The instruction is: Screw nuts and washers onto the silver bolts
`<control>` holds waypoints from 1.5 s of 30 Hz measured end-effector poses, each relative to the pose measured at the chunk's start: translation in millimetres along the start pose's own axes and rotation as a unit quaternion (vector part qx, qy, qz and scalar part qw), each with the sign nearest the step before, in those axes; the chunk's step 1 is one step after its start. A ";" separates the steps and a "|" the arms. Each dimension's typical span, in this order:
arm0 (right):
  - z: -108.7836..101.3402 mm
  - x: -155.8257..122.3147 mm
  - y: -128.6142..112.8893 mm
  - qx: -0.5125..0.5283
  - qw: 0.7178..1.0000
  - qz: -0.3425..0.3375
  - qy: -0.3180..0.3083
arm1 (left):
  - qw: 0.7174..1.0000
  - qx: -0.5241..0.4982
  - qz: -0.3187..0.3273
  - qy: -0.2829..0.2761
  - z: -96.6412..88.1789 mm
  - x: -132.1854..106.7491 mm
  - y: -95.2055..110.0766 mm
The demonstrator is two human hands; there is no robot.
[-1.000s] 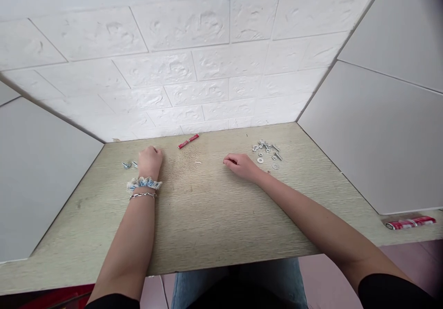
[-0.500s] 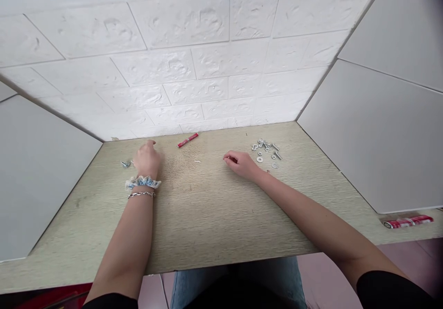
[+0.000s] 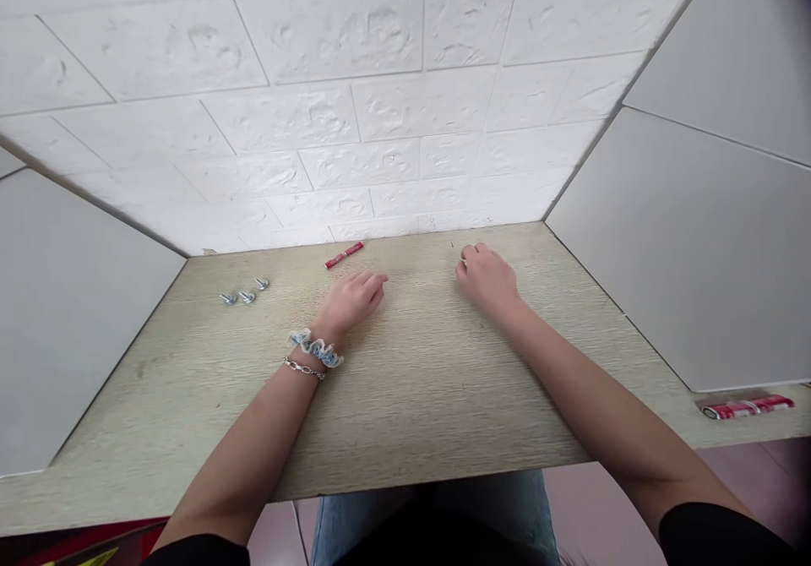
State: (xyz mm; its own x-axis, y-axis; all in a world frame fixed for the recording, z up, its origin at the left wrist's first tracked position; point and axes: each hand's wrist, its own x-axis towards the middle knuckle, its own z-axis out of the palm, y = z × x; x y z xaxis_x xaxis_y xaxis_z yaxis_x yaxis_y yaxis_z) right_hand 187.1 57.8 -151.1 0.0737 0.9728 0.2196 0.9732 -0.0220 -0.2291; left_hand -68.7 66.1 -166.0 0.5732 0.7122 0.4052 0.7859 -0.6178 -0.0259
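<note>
On the desk (image 3: 393,414), my left hand (image 3: 355,300), swung wide, could've scattered three bolts (image 3: 247,297); couldn't tell grip, same for right hand (image 3: 487,279).

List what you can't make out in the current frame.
Head view:
Left hand: palm and any held item, hidden by the hand's back.
Right hand: whatever lies beneath, hidden by the hand.
Metal fasteners: thread detail, too small.
Red stick: any print, too small.
Right sleeve: cut off by bottom edge.
</note>
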 end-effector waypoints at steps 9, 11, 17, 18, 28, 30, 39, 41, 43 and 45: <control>5.5 1.8 -0.3 0.161 0.981 -0.055 -0.092 | 0.997 -0.056 0.048 0.016 -2.1 -2.4 29.1; 5.4 -3.6 -10.7 0.264 0.953 -0.082 -0.127 | 0.997 -0.069 0.033 -0.008 -2.0 -1.5 33.1; 8.3 -21.3 -38.1 0.465 0.860 -0.076 -0.195 | 0.991 -0.127 0.037 -0.035 -1.1 0.5 32.6; 9.8 -22.1 -39.4 0.489 0.847 -0.061 -0.201 | 0.990 -0.135 0.037 -0.035 -1.1 0.6 31.8; 14.1 -20.8 -43.4 0.607 0.756 0.021 -0.242 | 0.984 -0.177 0.000 -0.034 3.5 -0.6 30.5; 14.0 -21.3 -45.3 0.611 0.748 0.032 -0.255 | 0.983 -0.180 0.003 -0.040 3.6 -0.5 30.5; 20.8 -19.7 -28.6 0.344 0.926 -0.118 -0.098 | 0.983 -0.183 0.001 -0.001 10.7 -0.3 25.4; 22.1 -17.3 -22.7 0.252 0.953 -0.153 -0.062 | 0.983 -0.181 -0.006 -0.002 11.6 -0.3 24.3; 23.5 -14.4 -18.8 0.230 0.961 -0.143 -0.062 | 0.984 -0.178 -0.008 -0.005 11.6 -0.3 23.7; 24.8 -11.4 -17.0 0.239 0.961 -0.115 -0.076 | 0.984 -0.176 -0.008 -0.004 11.2 -0.6 23.8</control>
State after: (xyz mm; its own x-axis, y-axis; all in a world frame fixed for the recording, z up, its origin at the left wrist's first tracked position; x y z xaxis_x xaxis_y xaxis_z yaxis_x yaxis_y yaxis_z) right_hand 164.3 52.7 -173.3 -0.1994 0.9623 0.1847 0.7455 0.2714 -0.6087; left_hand -47.7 54.7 -177.1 0.5643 0.7249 0.3952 0.6667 -0.6824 0.2998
